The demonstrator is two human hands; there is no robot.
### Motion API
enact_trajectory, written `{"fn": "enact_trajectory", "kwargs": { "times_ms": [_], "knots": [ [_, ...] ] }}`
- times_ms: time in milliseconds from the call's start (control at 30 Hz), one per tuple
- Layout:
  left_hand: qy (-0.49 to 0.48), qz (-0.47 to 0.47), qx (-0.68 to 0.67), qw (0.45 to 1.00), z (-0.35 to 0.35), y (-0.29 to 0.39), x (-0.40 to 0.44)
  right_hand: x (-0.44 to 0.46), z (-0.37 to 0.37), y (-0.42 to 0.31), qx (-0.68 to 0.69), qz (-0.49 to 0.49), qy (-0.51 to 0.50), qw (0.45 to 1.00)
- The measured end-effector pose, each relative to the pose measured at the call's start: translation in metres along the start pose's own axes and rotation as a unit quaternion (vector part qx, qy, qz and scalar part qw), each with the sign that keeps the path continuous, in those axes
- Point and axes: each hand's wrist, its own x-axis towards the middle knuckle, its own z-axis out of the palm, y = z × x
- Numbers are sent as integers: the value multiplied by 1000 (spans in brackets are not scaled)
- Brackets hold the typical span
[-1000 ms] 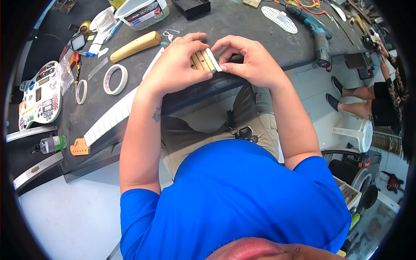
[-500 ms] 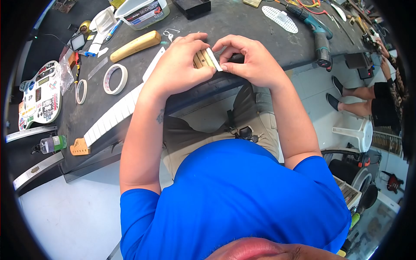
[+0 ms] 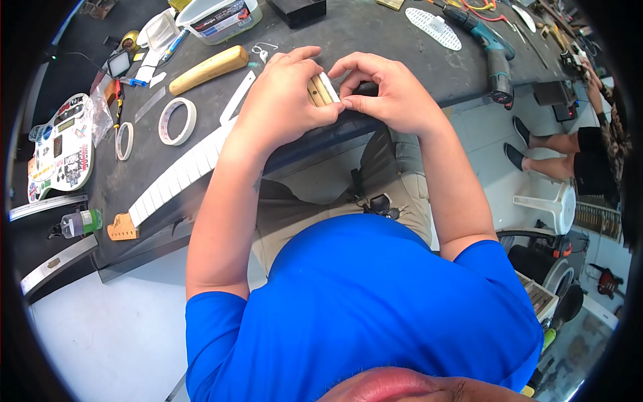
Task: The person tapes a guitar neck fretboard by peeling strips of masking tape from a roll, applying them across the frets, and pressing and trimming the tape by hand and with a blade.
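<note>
A guitar neck lies along the front edge of the bench, its headstock at the left and its fretboard covered with white strips. Near its other end, bare wood with frets and a dot shows between my hands. My left hand wraps over the neck there, thumb and fingers on its two sides. A narrow white strip lies across the neck's end. My right hand pinches at this strip's end, thumb and fingertips close together. The fingertips hide part of the strip.
Tape rolls, a wooden block, a metal ruler and a plastic tub lie on the bench. A stickered guitar body is at left, a drill at right. Another person stands at far right.
My left hand has slid right along the neck, toward my right hand, covering more of the bare wood. More white strips and the metal ruler show behind it. My right hand has barely moved.
</note>
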Motion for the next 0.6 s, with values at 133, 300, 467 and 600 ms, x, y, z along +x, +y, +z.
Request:
{"fn": "enact_trajectory", "kwargs": {
  "times_ms": [133,300,467,600],
  "knots": [
    [21,20,33,999,6,0,-3,0,0,1,33,-7,2,999],
    [28,7,75,997,8,8,-2,-2,0,-2,28,6,12,1000],
    [-3,-28,81,996,6,14,0,-4,-1,5,-29,-13,47,998],
    [-11,-33,83,996,5,15,1,-6,0,9,-160,-92,80,980]
  ]
}}
